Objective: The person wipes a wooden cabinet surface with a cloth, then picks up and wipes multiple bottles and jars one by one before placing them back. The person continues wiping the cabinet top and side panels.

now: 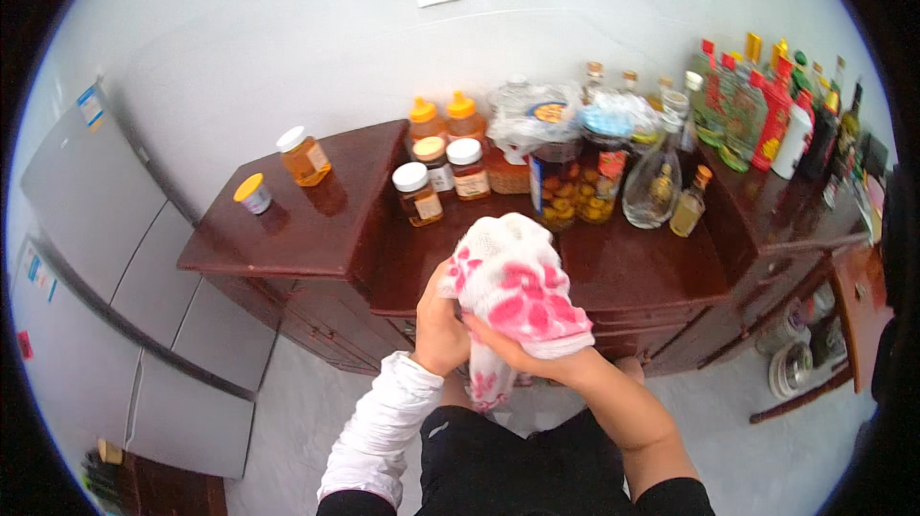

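Both hands hold a white cloth with pink flower shapes (pixel 528 293), bunched up in front of my body at the front edge of a dark red wooden cabinet (pixel 647 264). My left hand (pixel 440 325) grips the cloth from its left side; a white sleeve covers that forearm. My right hand (pixel 517 354) is under the lower part of the cloth, its fingers partly hidden, and the forearm is bare. A loose end of the cloth hangs below the hands. Behind the cloth stand honey jars with white lids (pixel 418 196) and large jars of dark fruit in liquid (pixel 600 185).
A glass decanter (pixel 650 189) and a small bottle (pixel 690 207) stand right of the fruit jars. Several liquor bottles (pixel 773 121) crowd the right cabinet top. On the left top are a honey jar (pixel 305 157) and a yellow-lidded tub (pixel 253 194). A grey refrigerator (pixel 108 192) stands at left.
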`<control>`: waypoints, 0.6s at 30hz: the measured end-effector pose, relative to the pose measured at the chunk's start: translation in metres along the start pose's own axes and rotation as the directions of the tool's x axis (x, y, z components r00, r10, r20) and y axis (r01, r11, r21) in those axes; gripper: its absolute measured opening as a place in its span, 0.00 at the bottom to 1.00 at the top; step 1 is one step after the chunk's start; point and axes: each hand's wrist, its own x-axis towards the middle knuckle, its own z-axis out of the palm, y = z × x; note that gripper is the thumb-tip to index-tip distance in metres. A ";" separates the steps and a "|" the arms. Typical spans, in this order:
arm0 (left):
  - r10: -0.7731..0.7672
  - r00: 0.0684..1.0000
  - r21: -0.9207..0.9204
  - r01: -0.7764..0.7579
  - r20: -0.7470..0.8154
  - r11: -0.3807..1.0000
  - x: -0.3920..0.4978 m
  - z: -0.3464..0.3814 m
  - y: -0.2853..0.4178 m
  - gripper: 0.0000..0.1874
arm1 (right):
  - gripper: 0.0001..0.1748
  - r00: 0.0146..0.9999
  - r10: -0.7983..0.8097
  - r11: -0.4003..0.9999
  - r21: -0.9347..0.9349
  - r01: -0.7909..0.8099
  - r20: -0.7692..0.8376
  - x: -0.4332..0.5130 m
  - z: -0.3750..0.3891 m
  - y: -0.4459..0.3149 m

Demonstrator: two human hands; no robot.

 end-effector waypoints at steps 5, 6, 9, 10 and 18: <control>0.036 0.999 0.029 -0.036 0.000 0.999 -0.005 0.031 0.007 0.31 | 0.17 0.950 0.178 0.948 0.303 -0.096 -0.256 -0.002 -0.011 0.001; 0.044 0.999 0.036 -0.045 0.021 0.998 -0.006 0.033 0.013 0.32 | 0.15 0.925 0.245 0.886 0.455 -0.092 -0.290 -0.006 -0.011 0.006; 0.092 0.994 0.043 -0.095 0.058 0.995 -0.007 0.039 0.014 0.36 | 0.14 0.926 0.216 0.882 0.468 -0.049 -0.309 0.000 -0.028 0.008; 0.077 0.993 0.043 -0.081 0.087 0.996 -0.009 0.037 0.013 0.38 | 0.14 0.908 0.303 0.807 0.584 -0.083 -0.289 -0.001 -0.033 0.009; -0.276 0.918 -0.474 0.385 0.284 0.792 -0.010 0.040 0.019 0.41 | 0.23 0.817 0.534 0.364 0.931 0.011 -0.218 -0.020 -0.023 0.074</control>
